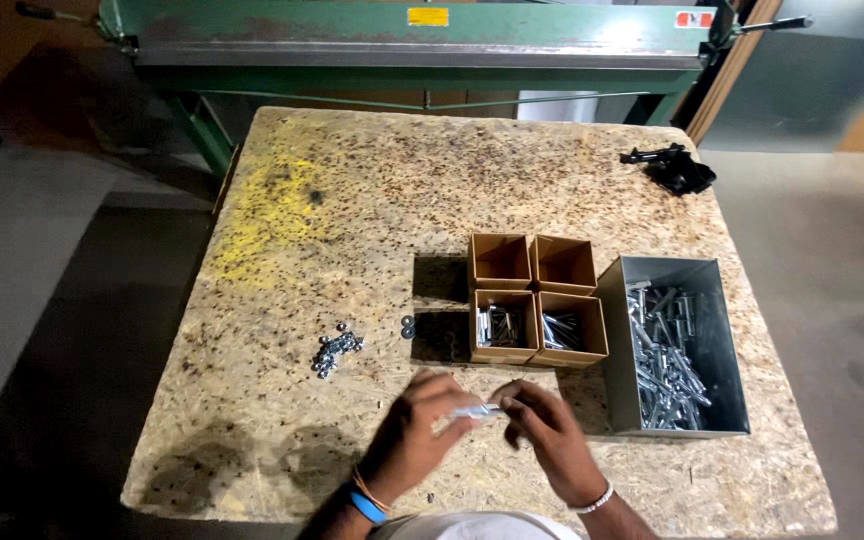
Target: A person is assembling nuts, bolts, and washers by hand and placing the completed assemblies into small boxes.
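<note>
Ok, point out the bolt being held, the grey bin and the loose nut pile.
bolt (477, 410), head view, on the shaft between both hands.
grey bin (616, 345), head view, on its left wall.
nut pile (334, 352), head view, on the cluster's middle.

Green sheet-metal machine (412, 40) behind table; black gloves (677, 168) near its far corner.

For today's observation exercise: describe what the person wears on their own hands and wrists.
Both hands are bare, without gloves or sleeves. The left wrist carries a blue band beside a thin orange one. The right wrist carries a slim silver-coloured bracelet. No rings can be made out.
</note>
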